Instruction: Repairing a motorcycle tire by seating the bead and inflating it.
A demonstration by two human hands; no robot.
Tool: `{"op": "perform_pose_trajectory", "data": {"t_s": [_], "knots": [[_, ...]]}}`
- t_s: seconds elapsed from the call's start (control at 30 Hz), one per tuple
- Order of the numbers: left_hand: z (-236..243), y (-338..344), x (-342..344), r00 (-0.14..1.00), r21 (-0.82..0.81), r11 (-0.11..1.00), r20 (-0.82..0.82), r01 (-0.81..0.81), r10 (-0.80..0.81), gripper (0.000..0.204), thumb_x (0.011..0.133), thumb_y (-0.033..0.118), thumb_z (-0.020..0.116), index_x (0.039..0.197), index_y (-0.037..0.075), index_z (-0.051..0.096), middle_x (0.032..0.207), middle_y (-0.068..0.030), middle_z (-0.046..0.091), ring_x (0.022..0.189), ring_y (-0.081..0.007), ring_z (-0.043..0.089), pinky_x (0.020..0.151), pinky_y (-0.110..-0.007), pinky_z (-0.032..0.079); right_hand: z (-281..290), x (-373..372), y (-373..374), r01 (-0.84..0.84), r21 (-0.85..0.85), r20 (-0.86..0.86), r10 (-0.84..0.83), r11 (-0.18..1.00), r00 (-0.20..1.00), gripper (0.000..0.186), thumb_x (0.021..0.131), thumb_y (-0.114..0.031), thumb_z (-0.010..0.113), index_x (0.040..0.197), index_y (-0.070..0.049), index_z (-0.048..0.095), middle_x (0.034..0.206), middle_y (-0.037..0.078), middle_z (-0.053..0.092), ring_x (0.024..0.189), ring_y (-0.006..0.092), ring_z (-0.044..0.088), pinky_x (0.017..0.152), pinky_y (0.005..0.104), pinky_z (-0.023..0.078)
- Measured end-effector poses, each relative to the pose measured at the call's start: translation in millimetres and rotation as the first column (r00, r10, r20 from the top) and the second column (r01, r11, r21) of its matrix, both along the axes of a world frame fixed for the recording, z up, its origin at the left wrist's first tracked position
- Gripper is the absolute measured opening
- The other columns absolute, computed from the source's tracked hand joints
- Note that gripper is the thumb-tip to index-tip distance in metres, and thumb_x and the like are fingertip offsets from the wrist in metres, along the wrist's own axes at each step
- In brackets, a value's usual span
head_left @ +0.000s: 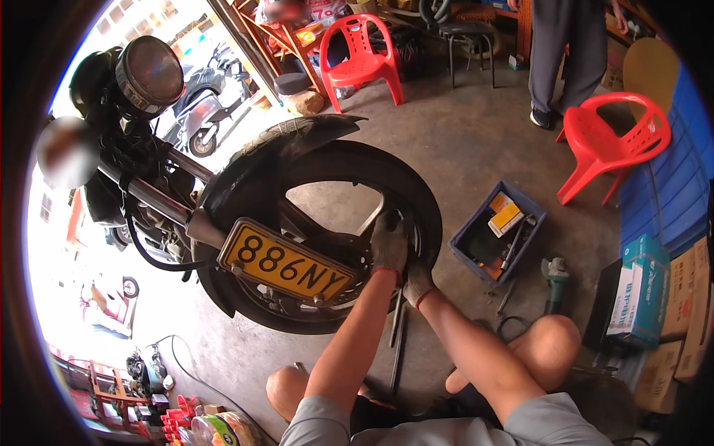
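A motorcycle's front wheel (425, 201) with a black tyre stands in front of me, its black mudguard (275, 145) above and a yellow number plate (286, 262) on the side. My left hand (390, 241), in a grey-brown work glove with a red cuff, is closed at the right inner rim, fingers curled. Just below and to its right, my right hand (418, 281), gloved alike, also seems closed against the wheel. What either hand grips is hidden by the gloves and too small to make out. Below them a long dark bar (399, 349) runs toward my legs.
Right of the wheel sit a blue crate (483, 259) of tools and small boxes and a green angle grinder (555, 282). Red plastic chairs (363, 56) stand behind, near a standing person (569, 52). Cartons (673, 305) line the right side; a cable (204, 386) crosses the floor at left.
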State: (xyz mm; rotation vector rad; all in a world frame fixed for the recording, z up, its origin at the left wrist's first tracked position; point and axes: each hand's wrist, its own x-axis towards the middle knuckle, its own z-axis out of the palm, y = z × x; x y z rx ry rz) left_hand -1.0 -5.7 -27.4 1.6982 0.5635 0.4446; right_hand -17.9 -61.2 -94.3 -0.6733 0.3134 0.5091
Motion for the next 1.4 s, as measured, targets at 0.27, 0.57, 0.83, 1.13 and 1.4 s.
{"op": "perform_pose_trajectory", "data": {"t_s": [0.27,0.57,0.83,1.13,1.4], "knots": [[-23,10,19,0.965,-0.033,0.967,0.082,0.253,-0.249,0.049,0.084,0.029,0.063,0.118,-0.006,0.056,0.112,-0.0137,0.062,0.100,-0.0222,0.058,0.090,-0.033,0.044,29,-6,-61,-0.359,-0.297,-0.172,0.320,0.885,0.932,0.025,0.091,-0.033,0.055,0.077,-0.012,0.060,0.056,-0.001,0.051,0.041,0.0129,0.048,0.037,0.0276,0.037],[-26,9,28,0.961,-0.030,0.972,-0.148,0.233,-0.235,0.037,0.082,0.026,0.063,0.102,-0.006,0.063,0.098,-0.0091,0.065,0.088,-0.0180,0.061,0.078,-0.032,0.046,96,15,-126,-0.624,-0.512,-0.148,0.655,0.591,0.741,0.037,0.092,-0.045,0.052,0.077,-0.012,0.055,0.054,-0.003,0.043,0.038,0.0070,0.034,0.035,0.0232,0.026],[-34,19,3,0.934,0.888,0.460,0.161,0.004,-0.320,0.034,0.083,0.022,0.056,0.108,0.000,0.063,0.110,-0.0172,0.063,0.105,-0.0320,0.057,0.094,-0.042,0.041,109,30,-144,-0.255,-0.956,0.025,0.910,0.143,0.414,0.045,0.097,-0.039,0.041,0.108,-0.001,0.061,0.095,0.012,0.067,0.084,0.0175,0.057,0.074,0.0365,0.045],[25,20,-33,0.967,0.129,0.972,0.141,0.194,-0.212,0.033,0.086,0.020,0.052,0.111,0.000,0.059,0.112,-0.0161,0.060,0.107,-0.0307,0.054,0.096,-0.041,0.040,99,50,-152,-0.304,-0.912,0.160,0.922,0.274,0.352,0.035,0.095,-0.033,0.048,0.098,-0.002,0.064,0.095,0.012,0.066,0.091,0.0208,0.058,0.082,0.0342,0.043],[39,15,-42,0.982,0.129,0.984,0.124,0.124,-0.140,0.033,0.089,0.018,0.048,0.115,0.000,0.056,0.115,-0.0150,0.057,0.109,-0.0295,0.052,0.097,-0.040,0.039,77,59,-157,-0.256,-0.887,0.329,0.916,0.383,0.230,0.039,0.096,-0.034,0.049,0.104,0.002,0.061,0.102,0.013,0.065,0.094,0.0221,0.058,0.083,0.0342,0.043]]}}
